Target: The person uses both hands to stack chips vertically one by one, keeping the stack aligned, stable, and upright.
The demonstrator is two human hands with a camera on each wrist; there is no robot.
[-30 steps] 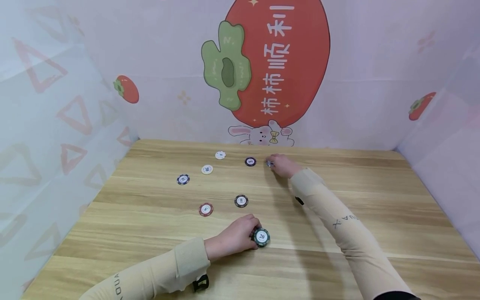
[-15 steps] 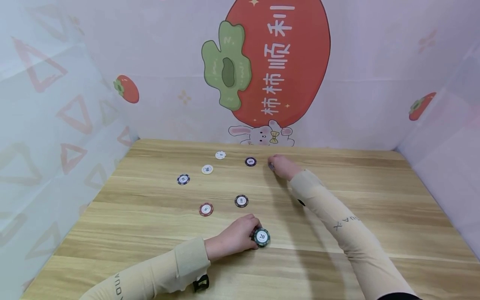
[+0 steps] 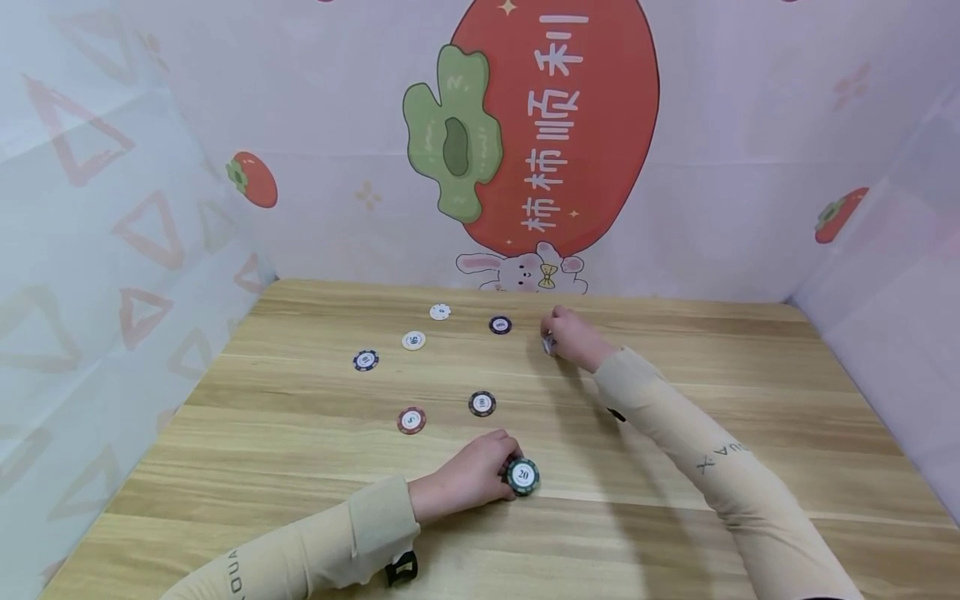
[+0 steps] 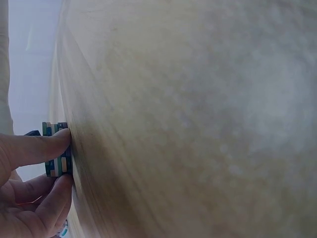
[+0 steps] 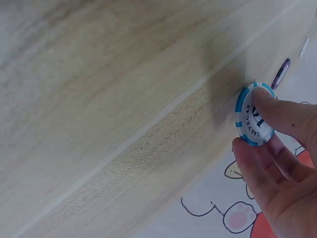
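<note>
My left hand (image 3: 468, 477) grips a short stack of poker chips (image 3: 523, 477) standing on the table, with a green 20 chip on top. Thumb and fingers press the stack's edges in the left wrist view, where its striped layers (image 4: 60, 166) show. Farther back, my right hand (image 3: 579, 337) pinches a single light-blue and white poker chip (image 5: 249, 119), held tilted, partly covered by the thumb. In the head view only a bit of that chip shows under the fingers. A dark purple chip (image 3: 500, 325) lies flat just left of the right hand.
More chips lie spread flat on the wooden table (image 3: 712, 400): a black 100 (image 3: 482, 404), a red 5 (image 3: 412, 421), a blue 10 (image 3: 366, 360), a cream 50 (image 3: 414, 341) and a white one (image 3: 440, 312). Printed cloth walls (image 3: 337, 225) stand along the back and sides.
The right hand has drawn slightly right and toward me with the light-blue chip, which has tilted up. My left hand and the stack have stayed put.
</note>
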